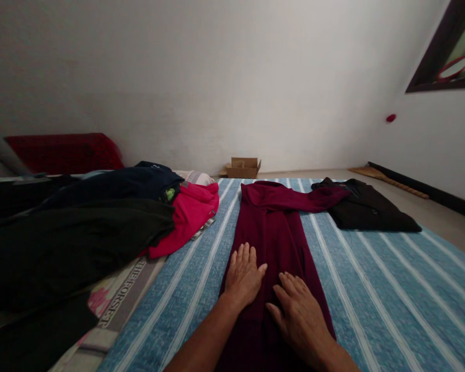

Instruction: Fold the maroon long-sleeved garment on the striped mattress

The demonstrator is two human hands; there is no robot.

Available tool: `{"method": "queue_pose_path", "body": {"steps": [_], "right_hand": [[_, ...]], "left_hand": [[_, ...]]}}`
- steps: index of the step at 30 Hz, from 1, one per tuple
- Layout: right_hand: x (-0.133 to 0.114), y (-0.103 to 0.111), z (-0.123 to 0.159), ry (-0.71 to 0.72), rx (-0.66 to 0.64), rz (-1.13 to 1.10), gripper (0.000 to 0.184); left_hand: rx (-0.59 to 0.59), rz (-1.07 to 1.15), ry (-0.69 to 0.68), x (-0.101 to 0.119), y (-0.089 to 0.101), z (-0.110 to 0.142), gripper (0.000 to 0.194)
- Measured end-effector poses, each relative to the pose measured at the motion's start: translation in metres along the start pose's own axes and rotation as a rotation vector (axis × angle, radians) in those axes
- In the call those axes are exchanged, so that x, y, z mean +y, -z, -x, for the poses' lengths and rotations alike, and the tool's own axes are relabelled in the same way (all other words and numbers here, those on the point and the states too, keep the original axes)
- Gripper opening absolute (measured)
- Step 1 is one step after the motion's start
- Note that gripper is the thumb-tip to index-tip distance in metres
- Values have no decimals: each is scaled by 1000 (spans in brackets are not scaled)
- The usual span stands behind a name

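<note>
Flat and side by side, the left hand (245,276) and right hand (300,312) press on the maroon garment (273,227), fingers straight and slightly spread, gripping nothing. It lies lengthwise down the middle of the striped sheet (372,289), one sleeve folded across toward a black garment (368,211) near the far right corner. Dark clothes (77,232) and a pink one (189,214) pile along the left edge.

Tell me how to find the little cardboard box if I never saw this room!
Start at the blue striped sheet and follow the maroon garment away to the white wall. On the floor against it sits the cardboard box. It alone is brown with open flaps; everything nearby is cloth.
</note>
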State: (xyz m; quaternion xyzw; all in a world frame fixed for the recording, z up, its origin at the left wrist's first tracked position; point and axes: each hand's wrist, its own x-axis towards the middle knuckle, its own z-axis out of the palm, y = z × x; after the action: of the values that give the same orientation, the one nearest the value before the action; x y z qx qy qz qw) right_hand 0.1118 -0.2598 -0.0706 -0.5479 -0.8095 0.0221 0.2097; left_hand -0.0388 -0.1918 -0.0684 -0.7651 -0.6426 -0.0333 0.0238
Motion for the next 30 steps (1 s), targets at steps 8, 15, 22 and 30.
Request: {"method": "queue_pose_path", "body": {"steps": [8,15,22,30], "right_hand": [[3,-3,0,11,-2,-5,25],[2,5,-1,44,-2,-43,24],[-1,31,-21,130,-53,-136,27],[-12,33,-30,313,-191,-278,36]], "left_hand": [[-34,15,-39,-1,10,-1,49],[-39,6,-44,-1,14,0,47],[-57,17,-41,-1,15,0,47],[-124,60,-59,-9,5,-6,45]]}}
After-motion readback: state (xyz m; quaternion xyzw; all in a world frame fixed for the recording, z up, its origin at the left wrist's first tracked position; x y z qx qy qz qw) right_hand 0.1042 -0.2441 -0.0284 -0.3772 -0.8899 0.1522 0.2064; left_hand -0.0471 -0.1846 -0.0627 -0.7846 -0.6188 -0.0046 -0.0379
